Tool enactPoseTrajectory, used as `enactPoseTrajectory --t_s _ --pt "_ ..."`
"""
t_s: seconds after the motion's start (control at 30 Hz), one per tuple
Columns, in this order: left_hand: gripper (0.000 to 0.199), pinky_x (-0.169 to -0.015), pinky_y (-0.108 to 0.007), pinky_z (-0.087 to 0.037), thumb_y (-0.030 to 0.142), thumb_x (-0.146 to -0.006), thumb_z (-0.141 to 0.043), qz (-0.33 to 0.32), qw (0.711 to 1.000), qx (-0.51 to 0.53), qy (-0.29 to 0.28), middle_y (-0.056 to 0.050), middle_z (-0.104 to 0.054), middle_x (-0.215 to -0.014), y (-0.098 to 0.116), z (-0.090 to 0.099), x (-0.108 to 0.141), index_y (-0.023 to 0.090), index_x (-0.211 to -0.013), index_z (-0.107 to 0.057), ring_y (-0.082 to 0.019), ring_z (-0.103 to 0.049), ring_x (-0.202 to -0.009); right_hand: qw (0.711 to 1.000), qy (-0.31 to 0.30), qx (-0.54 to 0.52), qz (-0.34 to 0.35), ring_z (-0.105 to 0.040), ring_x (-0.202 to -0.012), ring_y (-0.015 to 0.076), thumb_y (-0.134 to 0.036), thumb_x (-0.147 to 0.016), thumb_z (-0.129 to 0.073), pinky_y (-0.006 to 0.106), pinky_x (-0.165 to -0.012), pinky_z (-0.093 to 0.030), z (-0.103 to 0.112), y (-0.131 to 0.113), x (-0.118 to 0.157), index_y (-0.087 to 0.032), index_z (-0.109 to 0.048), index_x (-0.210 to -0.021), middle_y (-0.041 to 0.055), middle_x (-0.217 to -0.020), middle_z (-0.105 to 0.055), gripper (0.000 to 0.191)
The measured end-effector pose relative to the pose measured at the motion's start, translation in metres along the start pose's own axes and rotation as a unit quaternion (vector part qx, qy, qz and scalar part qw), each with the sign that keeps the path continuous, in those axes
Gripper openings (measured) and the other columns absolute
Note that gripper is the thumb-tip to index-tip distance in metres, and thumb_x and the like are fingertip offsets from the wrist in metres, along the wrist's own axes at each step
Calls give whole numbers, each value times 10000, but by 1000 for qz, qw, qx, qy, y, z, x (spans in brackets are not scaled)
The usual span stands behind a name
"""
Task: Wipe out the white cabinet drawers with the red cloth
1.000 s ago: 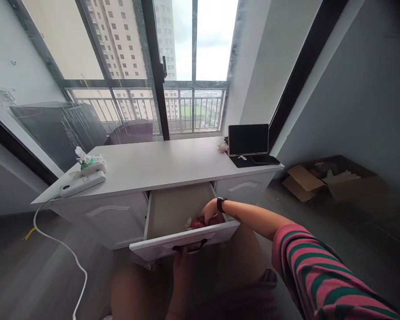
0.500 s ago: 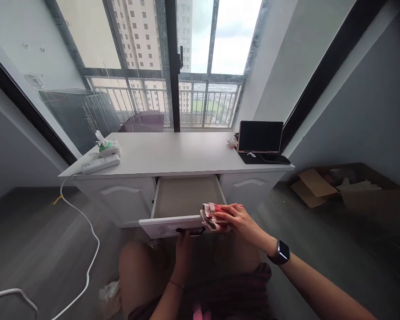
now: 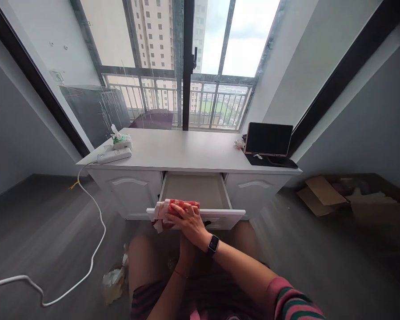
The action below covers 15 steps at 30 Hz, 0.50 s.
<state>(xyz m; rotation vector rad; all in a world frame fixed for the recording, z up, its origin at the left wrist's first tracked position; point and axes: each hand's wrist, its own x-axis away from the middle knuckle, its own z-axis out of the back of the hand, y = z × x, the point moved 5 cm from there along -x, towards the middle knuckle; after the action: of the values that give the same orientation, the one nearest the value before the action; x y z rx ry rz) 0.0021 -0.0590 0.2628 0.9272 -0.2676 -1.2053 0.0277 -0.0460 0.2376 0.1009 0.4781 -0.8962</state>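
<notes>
A folded red and white cloth (image 3: 163,212) lies over the top edge of the drawer front (image 3: 225,216), towards its left end. My right hand (image 3: 188,221), a watch on its wrist, presses the cloth there with bent fingers. Below it, my left hand (image 3: 187,249) reaches up to the dark drawer handle (image 3: 207,223); its fingers are hidden behind my right hand, though half a second ago they were curled on the handle. The drawer (image 3: 196,189) is pulled out of the white desk (image 3: 183,149), and its visible inside holds nothing.
A tissue pack (image 3: 122,141) and a white power strip (image 3: 114,155) sit on the desk's left end, with a white cable (image 3: 98,213) running to the floor. At the right stand a tablet (image 3: 269,138) and an open cardboard box (image 3: 326,195). A bag (image 3: 114,282) lies near my left leg.
My right hand has slid the cloth leftwards along the drawer front, from its right part to its left end. My left hand stays low by the handle. The view has shifted slightly.
</notes>
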Motion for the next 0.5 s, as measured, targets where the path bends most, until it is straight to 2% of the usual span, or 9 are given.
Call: enactPoseTrajectory --t_s 0.1,0.2,0.27,0.33,0.4,0.43,0.5 --pt "305 -1168 -837 -111 59 -986 -352 8 993 -72 90 -182 -651 -1262 -3 16 -17 162 -976 -638 -407 -277 -1568 999 -20 -12 37 -460 -1315 261 -308 -1083 -438 424 -1043 -403 -19 -29 -23 -458 -588 -1440 -93 -1622 -477 415" --pt "182 -1180 -814 -66 152 -1005 -437 47 988 9 149 -179 -617 -1246 -20 25 -23 180 -896 -580 -418 -141 -1604 996 -42 -28 73 -448 -1332 233 -319 -1099 -395 414 -1048 -412 -29 -43 -33 -419 -596 -1427 -120 -1626 -469 397" --pt "182 -1188 -793 -127 181 -967 -533 91 977 110 160 -143 -610 -1187 -27 24 -21 220 -789 -524 -403 -114 -1612 995 -46 -40 83 -464 -1314 222 -325 -1104 -387 414 -1035 -432 -30 -42 -31 -406 -582 -1437 -124 -1605 -498 394" --pt "253 -1174 -747 -272 182 -910 -616 142 950 220 168 -117 -600 -1123 -28 16 -14 233 -705 -476 -389 -117 -1609 995 -43 -43 78 -488 -1285 223 -324 -1105 -390 423 -1017 -452 -31 -34 -22 -410 -570 -1444 -122 -1576 -534 394" --pt "268 -1139 -688 -382 178 -882 -649 180 920 313 155 -105 -593 -1063 -26 4 -5 228 -672 -490 -390 -173 -1589 997 -31 -36 65 -505 -1264 228 -320 -1106 -390 433 -1018 -459 -33 -20 -6 -414 -586 -1424 -112 -1545 -568 385" --pt "246 -1124 -670 -409 173 -879 -650 196 908 347 129 -99 -593 -1026 -26 -4 -1 225 -676 -522 -393 -230 -1568 998 -22 -30 54 -511 -1258 233 -324 -1105 -395 441 -1029 -457 -34 -12 3 -415 -605 -1401 -101 -1523 -589 375" --pt "176 -1101 -643 -443 151 -875 -652 225 884 407 39 -84 -607 -968 -30 -22 6 222 -722 -603 -392 -383 -1487 1000 1 -21 16 -531 -1236 247 -343 -1091 -443 464 -1049 -453 -35 9 26 -431 -660 -1331 -68 -1451 -644 335"
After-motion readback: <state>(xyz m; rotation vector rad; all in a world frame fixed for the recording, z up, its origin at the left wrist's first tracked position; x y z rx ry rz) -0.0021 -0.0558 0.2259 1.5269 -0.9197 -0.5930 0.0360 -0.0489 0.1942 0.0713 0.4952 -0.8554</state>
